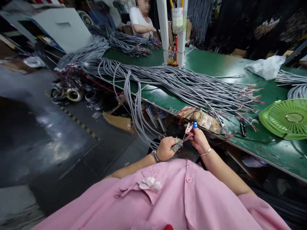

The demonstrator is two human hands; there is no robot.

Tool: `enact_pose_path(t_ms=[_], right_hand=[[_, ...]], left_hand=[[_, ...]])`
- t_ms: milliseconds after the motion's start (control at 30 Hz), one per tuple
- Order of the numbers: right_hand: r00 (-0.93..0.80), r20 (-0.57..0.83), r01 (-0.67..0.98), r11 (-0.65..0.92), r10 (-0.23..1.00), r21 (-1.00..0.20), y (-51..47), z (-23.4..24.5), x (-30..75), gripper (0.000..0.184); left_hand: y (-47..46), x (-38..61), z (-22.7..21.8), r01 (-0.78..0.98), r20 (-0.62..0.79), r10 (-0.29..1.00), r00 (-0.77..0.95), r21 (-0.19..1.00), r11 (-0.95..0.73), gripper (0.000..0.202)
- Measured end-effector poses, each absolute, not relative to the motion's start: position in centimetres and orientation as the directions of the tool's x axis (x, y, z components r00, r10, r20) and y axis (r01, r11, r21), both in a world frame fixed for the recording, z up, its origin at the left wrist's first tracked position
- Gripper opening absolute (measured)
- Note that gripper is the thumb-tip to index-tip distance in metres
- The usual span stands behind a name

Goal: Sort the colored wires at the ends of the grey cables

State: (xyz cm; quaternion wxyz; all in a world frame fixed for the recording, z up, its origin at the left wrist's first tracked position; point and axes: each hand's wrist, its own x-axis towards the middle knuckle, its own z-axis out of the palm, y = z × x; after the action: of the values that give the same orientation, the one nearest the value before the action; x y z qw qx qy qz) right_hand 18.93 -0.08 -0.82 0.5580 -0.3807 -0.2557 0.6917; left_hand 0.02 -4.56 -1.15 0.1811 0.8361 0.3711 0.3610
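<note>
My left hand [167, 149], with grey covers on the fingertips, is closed around the end of a grey cable near my waist. Thin red and other coloured wires [187, 137] fan out from that end toward the other hand. My right hand [200, 139] wears a blue cover on the thumb and pinches a small pink clip [188, 128] close to the wires. Whether its fingers also grip the wires is hard to see. Several grey cables [136, 105] hang off the table edge down toward my left hand.
A long bundle of grey cables [168, 76] lies on the green table [206, 60]. Beside the table edge sits a taped brown block [203, 119]. At right stand a green fan [285, 118] and a plastic bag [266, 67]. Another person [141, 20] works across the table.
</note>
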Motion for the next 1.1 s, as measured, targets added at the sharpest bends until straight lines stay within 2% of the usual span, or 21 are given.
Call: enact_pose_path(t_ms=[200, 333, 500, 733, 833, 967, 1100], right_hand=[[-0.026, -0.261, -0.622, -0.22, 0.965, -0.752, -0.1, -0.6, 18.5, 0.045], [-0.113, -0.306, -0.645, -0.304, 0.945, -0.701, -0.3, -0.9, 18.8, 0.049], [-0.209, -0.328, -0.657, -0.381, 0.921, -0.651, -0.8, -1.5, 19.4, 0.051], [-0.162, -0.353, -0.627, -0.372, 0.922, -0.684, -1.7, -2.0, 20.5, 0.051], [-0.111, -0.323, -0.548, -0.329, 0.94, -0.769, -2.3, -1.9, 20.9, 0.049], [-0.007, -0.212, -0.399, -0.197, 0.977, -0.896, -3.4, -1.4, 21.7, 0.038], [0.125, 0.004, -0.077, 0.013, 0.992, -0.997, -4.5, -0.1, 23.8, 0.03]], left_hand=[[-4.7, 0.3, -0.9, 0.513, 0.453, 0.747, 0.486, 0.545, -0.664, 0.029], [-4.8, 0.0, -0.8, 0.483, 0.473, 0.748, 0.465, 0.573, -0.662, 0.029], [-5.4, -0.8, -0.5, 0.474, 0.494, 0.747, 0.445, 0.578, -0.665, 0.038], [-7.0, -2.4, -1.6, 0.493, 0.462, 0.751, 0.472, 0.568, -0.659, 0.041], [-7.2, -2.8, -2.1, 0.527, 0.379, 0.786, 0.489, 0.59, -0.612, 0.034], [-6.4, -3.4, -1.7, 0.524, 0.244, 0.778, 0.579, 0.619, -0.585, 0.028], [-4.3, -4.6, -0.6, 0.542, 0.256, 0.81, 0.528, 0.632, -0.554, 0.028]])
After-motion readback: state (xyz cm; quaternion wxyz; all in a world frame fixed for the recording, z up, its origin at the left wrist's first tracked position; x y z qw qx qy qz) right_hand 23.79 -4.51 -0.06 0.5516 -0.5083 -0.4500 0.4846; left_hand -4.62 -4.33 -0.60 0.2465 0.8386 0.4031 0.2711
